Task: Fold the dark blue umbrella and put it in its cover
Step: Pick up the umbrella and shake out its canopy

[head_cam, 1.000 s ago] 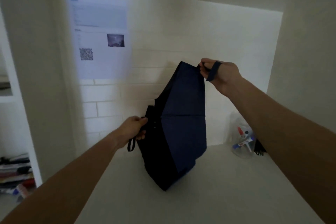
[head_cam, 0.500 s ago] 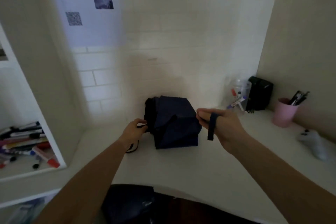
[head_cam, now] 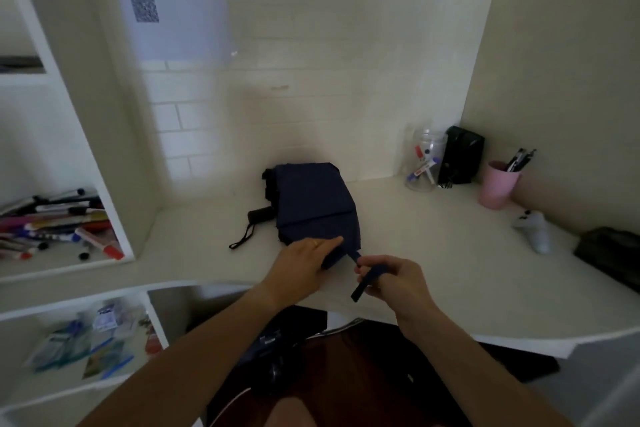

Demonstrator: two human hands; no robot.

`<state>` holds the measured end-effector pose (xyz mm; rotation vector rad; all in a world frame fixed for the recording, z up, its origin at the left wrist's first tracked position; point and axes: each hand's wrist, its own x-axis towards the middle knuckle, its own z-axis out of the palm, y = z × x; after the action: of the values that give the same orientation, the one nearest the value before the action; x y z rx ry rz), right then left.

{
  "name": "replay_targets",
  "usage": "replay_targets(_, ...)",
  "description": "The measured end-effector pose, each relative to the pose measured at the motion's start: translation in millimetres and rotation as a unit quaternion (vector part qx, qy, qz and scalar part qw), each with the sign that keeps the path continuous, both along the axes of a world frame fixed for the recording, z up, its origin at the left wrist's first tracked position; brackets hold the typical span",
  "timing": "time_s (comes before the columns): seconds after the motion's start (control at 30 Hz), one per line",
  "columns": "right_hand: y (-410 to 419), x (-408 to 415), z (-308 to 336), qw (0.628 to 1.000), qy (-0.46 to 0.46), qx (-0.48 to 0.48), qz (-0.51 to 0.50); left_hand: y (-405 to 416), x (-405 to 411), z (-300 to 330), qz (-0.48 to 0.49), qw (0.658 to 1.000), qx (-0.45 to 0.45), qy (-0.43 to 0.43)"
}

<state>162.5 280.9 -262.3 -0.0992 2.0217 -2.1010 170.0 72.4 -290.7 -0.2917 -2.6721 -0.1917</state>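
Presently, item one: dark blue umbrella (head_cam: 313, 203), collapsed, lying on the pale worktop (head_cam: 433, 253) near its front edge, canopy loose and unrolled in broad flat folds. Black handle (head_cam: 260, 216) projects to the left from under the cloth, with its wrist loop (head_cam: 242, 239) trailing on the worktop.

Item two: closure strap (head_cam: 365, 279), dark blue, running from the near corner of the canopy toward the person.

Left hand (head_cam: 304, 262): laid on the near edge of the canopy, fingers extended and pressing the cloth down; whether any cloth is pinched under it cannot be told.

Right hand (head_cam: 394, 282): closed on the strap, holding it taut, the free end hanging below the fingers.

Item three: the cover. Not identified with certainty. A dark object (head_cam: 609, 248) lies at the far right of the worktop, well apart from the umbrella; too dim to say what it is.

Status, as judged: shaft retracted and canopy down, so the collapse appears done. Outstanding: gather the panels around the shaft, wind and fasten the strap, find the cover, slide the umbrella in. Roughly the first third complete.

Other contents: clear jar (head_cam: 424, 161) with markers, pink cup (head_cam: 498, 185) with pens, both at the back right.
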Motion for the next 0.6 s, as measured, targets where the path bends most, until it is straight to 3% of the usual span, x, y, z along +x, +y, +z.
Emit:
replay_targets(0.23,34.3,29.7,-49.2,0.993,0.032,0.066,0.089,-5.3,18.0,-27.6,-0.009,0.995,-0.099,0.011)
replay_targets(0.33,50.5,39.3,-62.2,0.972,0.031,0.121,0.197,-7.3,24.3,-30.4,-0.025,0.99,-0.136,-0.004)
replay_targets(0.43,66.3,34.3,-63.4,0.924,0.009,0.223,0.31,-7.2,27.3,-31.1,-0.033,0.989,-0.143,-0.029)
replay_targets(0.6,72.0,-7.4,2.3,0.788,0.164,0.445,0.393,-15.6,30.9,-30.0,-0.05,0.988,-0.142,-0.03)
